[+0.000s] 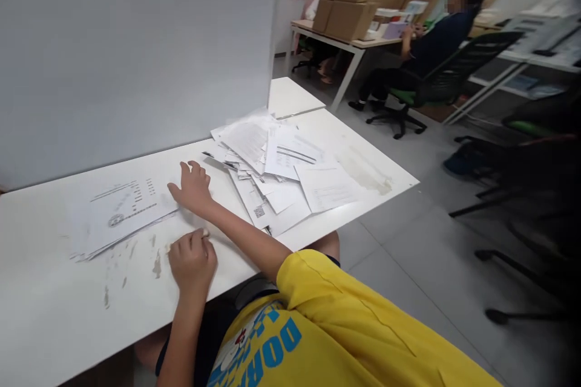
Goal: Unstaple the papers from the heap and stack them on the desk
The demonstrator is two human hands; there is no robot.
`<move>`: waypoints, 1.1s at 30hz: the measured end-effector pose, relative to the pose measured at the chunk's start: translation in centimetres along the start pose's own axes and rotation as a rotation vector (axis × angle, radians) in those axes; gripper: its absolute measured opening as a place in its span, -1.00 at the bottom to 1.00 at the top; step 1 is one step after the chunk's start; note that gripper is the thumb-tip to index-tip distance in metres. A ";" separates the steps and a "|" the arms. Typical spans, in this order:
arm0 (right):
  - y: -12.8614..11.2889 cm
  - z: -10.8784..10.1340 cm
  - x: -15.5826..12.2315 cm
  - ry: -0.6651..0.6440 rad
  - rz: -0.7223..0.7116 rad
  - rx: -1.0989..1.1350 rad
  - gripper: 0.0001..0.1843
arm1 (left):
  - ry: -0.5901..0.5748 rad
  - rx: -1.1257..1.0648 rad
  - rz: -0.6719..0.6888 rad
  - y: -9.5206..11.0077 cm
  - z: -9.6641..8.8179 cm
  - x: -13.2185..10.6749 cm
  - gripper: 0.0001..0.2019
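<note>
My right hand [193, 187] hovers over or rests on the white table [40, 302], its fingers apart and nothing in them. It is by the right end of a neat stack of printed papers [122, 202]. Nearer my body, my left hand [193, 260] lies on the table with its fingers curled in, and I see nothing in it. Beyond my right forearm spreads a messy heap of loose printed sheets [290, 163], overlapping at many angles.
A tall pale partition [136, 54] borders the table's far side. Grey smudges mark the tabletop. To the right, a person [436, 42] sits in an office chair [454, 72] at a desk with stacked cardboard boxes [347, 3]. More chairs stand at the right edge.
</note>
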State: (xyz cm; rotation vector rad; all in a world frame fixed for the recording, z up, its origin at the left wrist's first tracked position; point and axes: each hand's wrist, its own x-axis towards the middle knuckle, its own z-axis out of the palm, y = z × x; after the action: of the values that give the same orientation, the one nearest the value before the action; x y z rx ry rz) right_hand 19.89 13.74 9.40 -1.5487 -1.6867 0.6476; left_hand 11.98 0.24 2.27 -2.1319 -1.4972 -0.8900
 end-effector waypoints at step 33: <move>19.9 -17.7 -10.5 0.324 0.099 -0.253 -0.48 | -0.033 -0.115 -0.009 -0.3 0.2 0.6 -0.70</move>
State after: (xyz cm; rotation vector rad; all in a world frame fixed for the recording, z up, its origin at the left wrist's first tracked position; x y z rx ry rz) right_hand 45.94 4.14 2.48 -1.8131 -1.4949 0.2187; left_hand 11.86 0.86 2.53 -2.2330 -1.5068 -0.9701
